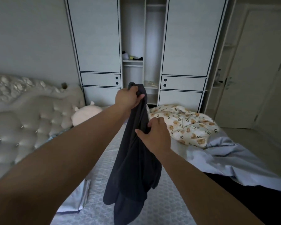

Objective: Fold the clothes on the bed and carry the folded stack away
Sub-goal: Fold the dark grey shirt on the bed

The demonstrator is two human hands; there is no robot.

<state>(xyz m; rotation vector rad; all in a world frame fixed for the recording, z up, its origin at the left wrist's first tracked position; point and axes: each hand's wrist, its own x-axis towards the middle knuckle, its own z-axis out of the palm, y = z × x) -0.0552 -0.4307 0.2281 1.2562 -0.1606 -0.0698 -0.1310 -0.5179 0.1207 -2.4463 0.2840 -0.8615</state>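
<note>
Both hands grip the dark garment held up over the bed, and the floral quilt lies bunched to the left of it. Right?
Not quite. In the head view the floral quilt lies right of the dark garment. Left hand and right hand do grip it.

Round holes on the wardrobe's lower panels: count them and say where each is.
4. Two stacked on the left wardrobe panel, upper and lower. Two stacked on the right panel, upper and lower. Others may be hidden.

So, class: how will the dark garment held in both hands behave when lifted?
Probably floppy: the dark garment hangs in limp folds below the left hand and right hand. Likely light, since pinching fingers hold it.
</note>
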